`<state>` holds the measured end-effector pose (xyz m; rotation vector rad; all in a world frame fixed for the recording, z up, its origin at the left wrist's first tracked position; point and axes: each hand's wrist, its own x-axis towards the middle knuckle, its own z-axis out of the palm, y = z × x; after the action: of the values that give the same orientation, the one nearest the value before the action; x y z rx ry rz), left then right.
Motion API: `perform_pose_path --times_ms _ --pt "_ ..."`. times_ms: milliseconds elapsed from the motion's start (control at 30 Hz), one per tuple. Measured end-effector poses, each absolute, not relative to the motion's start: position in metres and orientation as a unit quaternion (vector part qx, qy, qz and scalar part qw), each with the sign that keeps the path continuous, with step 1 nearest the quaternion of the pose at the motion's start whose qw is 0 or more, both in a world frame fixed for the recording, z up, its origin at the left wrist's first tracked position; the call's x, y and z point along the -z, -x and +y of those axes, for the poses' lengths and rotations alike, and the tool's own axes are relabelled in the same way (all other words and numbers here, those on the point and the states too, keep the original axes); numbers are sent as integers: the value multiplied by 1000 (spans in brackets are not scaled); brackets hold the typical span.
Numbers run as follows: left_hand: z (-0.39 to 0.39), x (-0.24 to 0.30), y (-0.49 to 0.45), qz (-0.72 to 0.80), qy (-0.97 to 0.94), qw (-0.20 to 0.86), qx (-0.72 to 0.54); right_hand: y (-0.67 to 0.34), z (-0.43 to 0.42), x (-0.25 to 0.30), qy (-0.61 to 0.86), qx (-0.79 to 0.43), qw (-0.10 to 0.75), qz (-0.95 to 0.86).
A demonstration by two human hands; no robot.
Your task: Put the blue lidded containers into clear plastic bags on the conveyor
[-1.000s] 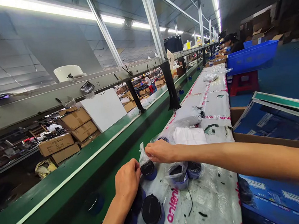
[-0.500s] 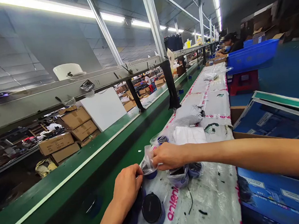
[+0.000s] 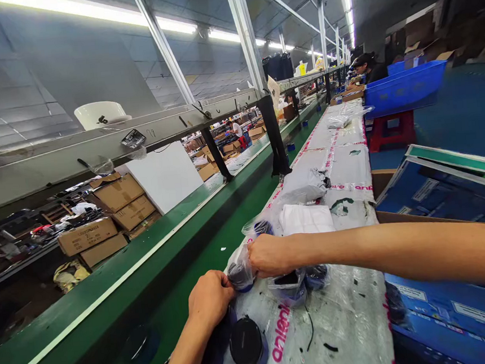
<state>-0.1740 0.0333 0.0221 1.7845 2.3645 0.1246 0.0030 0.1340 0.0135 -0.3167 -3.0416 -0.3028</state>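
A clear plastic bag (image 3: 237,256) lies over a small round blue unit with a dark top (image 3: 241,273), at the edge of the wrapped bench beside the green belt. My left hand (image 3: 210,298) is closed with its fingertips at the bag's lower left edge. My right hand (image 3: 270,256) grips the bag's right side, its fingertips partly hidden. Bagged blue units (image 3: 289,288) sit just below my right wrist, and another bagged unit (image 3: 263,227) is behind that hand. In front of my hands, a black-topped blue cylinder (image 3: 246,343) stands unbagged on the bench.
The green conveyor belt (image 3: 168,256) runs along the left, with a dark round unit (image 3: 141,344) on it. White folded material (image 3: 307,219) lies beyond my right arm. Blue printed boxes (image 3: 461,310) stand at right, a blue tub (image 3: 406,88) farther off near a seated person.
The bag has come down over the round unit, whose dark top now shows through the plastic. Both hands have barely moved, and the view has shifted slightly.
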Motion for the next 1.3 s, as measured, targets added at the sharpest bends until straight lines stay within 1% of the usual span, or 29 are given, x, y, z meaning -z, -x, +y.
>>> perform_pose_path --times_ms 200,367,500,633,733,867,967,1067,1300 --pt "38 -26 171 799 -595 91 -14 4 134 -15 109 85 5 -990" --pt "41 -28 168 799 -593 97 8 1 132 -17 129 60 5 -990" --pt "47 -29 165 803 -584 117 33 2 135 -17 136 21 1 -990" --pt "51 -26 167 803 -577 147 22 5 139 -17 142 -47 1 -989" --pt "50 -22 176 799 -569 193 -20 7 144 -17 157 -126 16 -979" --pt "48 -22 190 775 -554 281 -120 12 155 -21 226 -232 54 -945" --pt "49 -29 194 752 -534 318 -216 14 162 -30 281 -263 92 -918" --pt "51 -34 191 739 -514 321 -295 11 165 -41 319 -244 116 -908" --pt "55 -36 177 707 -501 303 -397 -10 161 -52 322 -103 153 -929"
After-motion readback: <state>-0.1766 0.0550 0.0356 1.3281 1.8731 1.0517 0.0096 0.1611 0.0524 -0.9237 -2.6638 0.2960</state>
